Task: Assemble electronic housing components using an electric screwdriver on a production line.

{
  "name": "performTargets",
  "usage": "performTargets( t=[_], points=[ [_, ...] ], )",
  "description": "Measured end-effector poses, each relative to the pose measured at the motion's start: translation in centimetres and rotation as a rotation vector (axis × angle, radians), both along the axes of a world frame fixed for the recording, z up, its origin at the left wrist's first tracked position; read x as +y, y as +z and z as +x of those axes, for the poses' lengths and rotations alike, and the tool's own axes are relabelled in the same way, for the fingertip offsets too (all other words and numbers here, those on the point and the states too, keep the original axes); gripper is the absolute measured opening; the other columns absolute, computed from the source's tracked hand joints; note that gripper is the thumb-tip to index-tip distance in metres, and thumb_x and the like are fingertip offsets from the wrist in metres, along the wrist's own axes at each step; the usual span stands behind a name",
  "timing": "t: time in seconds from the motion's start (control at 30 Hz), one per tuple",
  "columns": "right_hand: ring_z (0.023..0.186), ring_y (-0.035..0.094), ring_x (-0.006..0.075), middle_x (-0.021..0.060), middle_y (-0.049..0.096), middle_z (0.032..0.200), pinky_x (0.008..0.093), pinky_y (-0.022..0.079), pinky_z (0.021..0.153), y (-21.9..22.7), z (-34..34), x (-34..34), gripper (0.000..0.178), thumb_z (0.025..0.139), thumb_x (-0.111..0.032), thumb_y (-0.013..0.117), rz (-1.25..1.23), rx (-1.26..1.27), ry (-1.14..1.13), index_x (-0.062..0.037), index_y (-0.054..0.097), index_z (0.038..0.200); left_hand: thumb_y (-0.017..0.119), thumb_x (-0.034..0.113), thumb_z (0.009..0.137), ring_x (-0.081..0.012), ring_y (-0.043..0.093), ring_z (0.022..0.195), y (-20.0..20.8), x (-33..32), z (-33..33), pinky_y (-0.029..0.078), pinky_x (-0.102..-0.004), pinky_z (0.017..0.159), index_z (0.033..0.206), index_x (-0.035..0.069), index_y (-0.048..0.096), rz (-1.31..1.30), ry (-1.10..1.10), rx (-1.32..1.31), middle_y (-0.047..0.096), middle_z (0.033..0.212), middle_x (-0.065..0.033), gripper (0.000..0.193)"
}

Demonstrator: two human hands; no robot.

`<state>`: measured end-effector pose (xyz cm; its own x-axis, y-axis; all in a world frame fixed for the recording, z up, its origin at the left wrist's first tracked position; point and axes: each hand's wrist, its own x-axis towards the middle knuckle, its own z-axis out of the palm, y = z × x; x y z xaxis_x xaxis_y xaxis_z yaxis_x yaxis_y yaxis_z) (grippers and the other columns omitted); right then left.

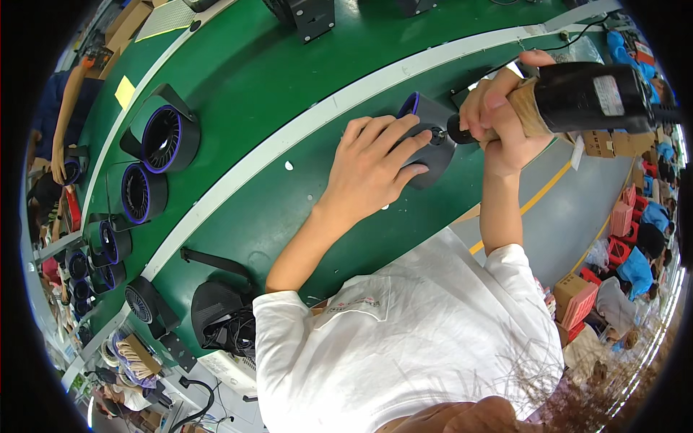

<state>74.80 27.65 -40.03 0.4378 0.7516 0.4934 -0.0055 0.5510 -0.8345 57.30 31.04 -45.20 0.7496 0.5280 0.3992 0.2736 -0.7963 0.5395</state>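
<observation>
A dark grey fan housing (435,167) with a purple ring lies on the green bench in front of me. My left hand (372,167) rests over it, fingers and thumb curved around its side and holding it. In my right hand (507,119), fingers are wrapped around a black electric screwdriver (574,99) with tan tape on its body. The tool lies nearly level, its tip pointing left at a small dark round part on the housing's end, close to my left index finger. Whether a screw sits at the tip is hidden.
Beyond a pale rail (325,108), several fans with purple rings (170,138) stand in a row on the left. A black mesh bag (216,310) and a small round fan (141,304) lie near my left elbow. Another person's arm (66,119) reaches in at far left.
</observation>
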Motion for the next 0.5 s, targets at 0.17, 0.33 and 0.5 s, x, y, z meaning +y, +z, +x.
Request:
performTargets(
  t=[0.17,0.33,0.5],
  points=[
    [0.039,0.043,0.0134,0.0079,0.047,0.058,0.0275,0.04,0.038,-0.3,-0.23,0.1,0.049,0.073,0.012,0.05,0.067,0.048,0.032,0.0083,0.035,0.12,0.078,0.025,0.065,-0.0231,0.057,0.098,-0.17,0.07,0.08,0.04,-0.0372,0.086,0.106,0.014,0.067,-0.005,-0.002,-0.007,0.06,0.117,-0.0012,0.043],
    [0.04,0.045,0.0133,0.0086,0.05,0.058,0.0264,0.04,0.039,-0.33,-0.56,0.35,0.049,0.072,0.015,0.051,0.089,0.082,0.06,0.0102,0.035,0.118,0.078,0.025,0.065,-0.0232,0.057,0.098,-0.28,0.32,-0.07,0.04,-0.0371,0.086,0.105,0.015,0.067,0.002,0.001,-0.01,0.06,0.116,-0.0007,0.044],
    [0.04,0.046,0.0134,0.0086,0.05,0.059,0.0265,0.04,0.039,-0.42,-0.55,0.37,0.048,0.072,0.015,0.051,0.076,0.056,0.045,0.0102,0.035,0.118,0.079,0.025,0.064,-0.0229,0.057,0.097,-0.42,0.31,-0.02,0.04,-0.0369,0.086,0.105,0.015,0.067,0.002,0.003,-0.017,0.06,0.116,-0.0004,0.044]
  ],
)
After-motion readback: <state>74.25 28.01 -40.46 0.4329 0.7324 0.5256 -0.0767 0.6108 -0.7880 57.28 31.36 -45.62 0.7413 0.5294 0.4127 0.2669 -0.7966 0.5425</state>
